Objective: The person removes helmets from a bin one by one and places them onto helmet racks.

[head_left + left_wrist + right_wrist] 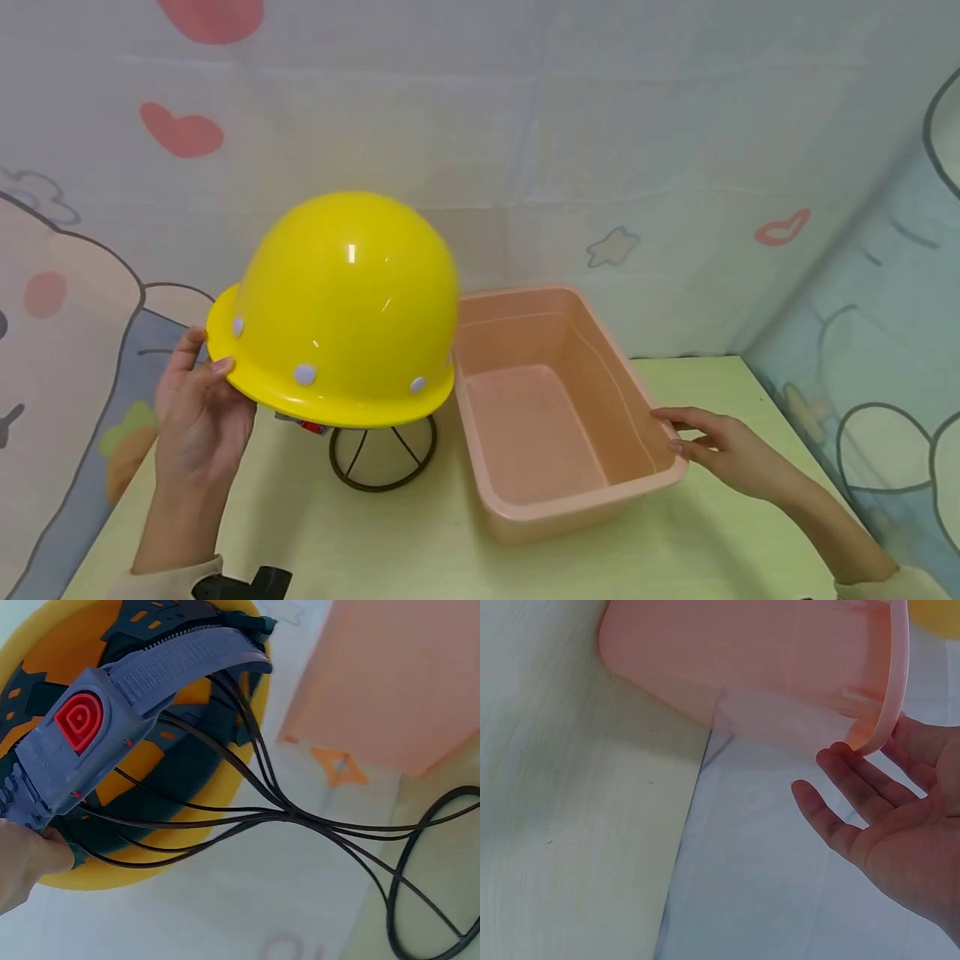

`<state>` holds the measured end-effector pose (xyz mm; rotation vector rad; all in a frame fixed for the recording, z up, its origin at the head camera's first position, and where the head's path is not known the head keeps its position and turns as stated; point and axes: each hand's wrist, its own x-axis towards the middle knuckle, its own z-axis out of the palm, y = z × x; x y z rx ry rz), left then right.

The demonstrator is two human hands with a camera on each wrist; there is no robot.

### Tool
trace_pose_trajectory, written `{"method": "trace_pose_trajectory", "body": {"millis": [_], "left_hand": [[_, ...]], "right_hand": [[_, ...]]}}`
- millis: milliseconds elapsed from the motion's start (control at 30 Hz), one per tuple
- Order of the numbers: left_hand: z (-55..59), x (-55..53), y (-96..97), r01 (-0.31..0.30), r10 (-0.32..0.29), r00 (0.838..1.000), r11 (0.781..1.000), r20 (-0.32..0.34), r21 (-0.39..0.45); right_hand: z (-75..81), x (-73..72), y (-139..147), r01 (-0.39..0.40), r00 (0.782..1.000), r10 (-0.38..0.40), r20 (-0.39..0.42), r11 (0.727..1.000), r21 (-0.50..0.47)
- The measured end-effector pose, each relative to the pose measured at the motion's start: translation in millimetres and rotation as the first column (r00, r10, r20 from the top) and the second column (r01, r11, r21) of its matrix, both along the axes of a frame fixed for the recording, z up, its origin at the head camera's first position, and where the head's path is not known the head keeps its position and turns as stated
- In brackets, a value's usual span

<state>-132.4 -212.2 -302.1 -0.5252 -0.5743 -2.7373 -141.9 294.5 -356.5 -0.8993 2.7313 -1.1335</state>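
Note:
A yellow hard hat (345,308) sits over a dark wire stand (382,487), whose round base shows on the table below. My left hand (202,417) holds the hat's brim at its left side, thumb on the outside. From beneath, the left wrist view shows the grey adjuster with a red knob (79,724) and the stand's black wires (285,814) reaching up inside the hat. To the right is a pink plastic basin (536,433) with nothing in it. My right hand (735,454) pinches the basin's right rim between thumb and fingers.
Both the stand and the basin are on a pale, wood-grained table (360,542). A printed cloth (675,150) with hearts and cartoon figures hangs behind and at the sides. A black strap piece (240,583) is near my left wrist.

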Motion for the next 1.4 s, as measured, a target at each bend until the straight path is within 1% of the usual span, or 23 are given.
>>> {"method": "trace_pose_trajectory", "body": {"millis": [100, 167, 267, 400, 567, 667, 733, 833, 933, 1033, 1067, 1100, 1133, 1200, 1267, 1300, 1333, 1400], "left_hand": [[-6.1, -0.1, -1.5, 0.003, -0.003, 1.0, 1.0, -0.002, 0.019], [-9.0, -0.5, -1.6, -0.006, 0.006, 1.0, 1.0, 0.002, 0.012], [-13.3, -1.6, -2.5, 0.023, -0.022, 1.0, 0.999, -0.017, 0.024], [-19.2, -3.2, -4.2, 0.076, -0.074, 0.996, 0.996, -0.049, 0.04], [-25.5, -3.4, -8.6, 0.132, -0.13, 0.989, 0.991, -0.076, 0.017], [-27.8, -2.6, -11.5, 0.156, -0.157, 0.985, 0.987, -0.072, -0.026], [-29.3, -1.8, -13.3, 0.161, -0.165, 0.985, 0.985, -0.056, -0.066], [-30.7, 0.5, -15.1, 0.138, -0.142, 0.99, 0.979, -0.013, -0.153], [-32.4, 2.3, -16.9, 0.119, -0.118, 0.993, 0.963, 0.017, -0.241], [-33.4, 3.7, -19.1, 0.103, -0.096, 0.995, 0.941, 0.04, -0.323], [-33.6, 4.5, -19.8, 0.089, -0.074, 0.996, 0.929, 0.056, -0.359], [-33.3, 4.9, -20.5, 0.072, -0.046, 0.996, 0.913, 0.073, -0.401], [-32.9, 5.4, -21.4, 0.057, -0.017, 0.996, 0.894, 0.092, -0.444], [-32.0, 6.7, -23.8, 0.036, 0.04, 0.991, 0.847, 0.13, -0.53], [-31.0, 7.8, -26.0, 0.027, 0.094, 0.982, 0.789, 0.164, -0.614], [-30.8, 7.9, -27.3, 0.029, 0.11, 0.979, 0.761, 0.173, -0.648], [-30.8, 8.0, -28.6, 0.034, 0.117, 0.977, 0.74, 0.178, -0.671], [-30.5, 7.9, -30.3, 0.044, 0.123, 0.975, 0.707, 0.184, -0.706]], "right_hand": [[0.1, 0.1, 0.1, 0.001, 1.0, -0.001, 0.007, 1.0, 0.003], [0.2, 0.5, 0.3, 0.006, 1.0, -0.006, 0.01, 1.0, 0.001], [0.3, 1.1, 0.4, 0.014, 1.0, -0.014, 0.015, 1.0, 0.001], [0.6, 1.5, 0.6, 0.018, 1.0, -0.018, 0.019, 1.0, 0.005], [0.9, 1.7, 0.5, 0.01, 1.0, -0.01, 0.016, 1.0, 0.013], [1.1, 1.9, 0.1, 0.009, 1.0, -0.009, 0.013, 1.0, 0.01], [1.2, 2.0, -0.3, 0.006, 1.0, -0.006, 0.014, 1.0, 0.008], [1.1, 1.9, -1.1, -0.002, 1.0, 0.002, 0.013, 1.0, 0.004], [1.3, 1.7, -1.3, -0.007, 1.0, 0.006, 0.012, 1.0, 0.004], [1.6, 1.6, -1.0, -0.005, 1.0, 0.005, 0.016, 1.0, 0.005], [1.6, 1.6, -0.8, -0.005, 1.0, 0.004, 0.017, 1.0, 0.007], [1.5, 1.5, -0.7, -0.004, 1.0, 0.004, 0.017, 1.0, 0.008], [1.4, 1.4, -0.6, -0.003, 1.0, 0.003, 0.015, 1.0, 0.009], [1.0, 1.4, -0.5, -0.001, 1.0, 0.001, 0.008, 1.0, 0.011], [0.7, 1.5, -0.6, 0.003, 1.0, -0.003, -0.002, 1.0, 0.011], [0.6, 1.5, -0.7, 0.006, 1.0, -0.006, -0.003, 1.0, 0.01], [0.5, 1.4, -0.7, 0.006, 1.0, -0.006, -0.003, 1.0, 0.009], [0.8, 1.4, -0.9, 0.008, 1.0, -0.008, 0.002, 1.0, 0.008]]}}
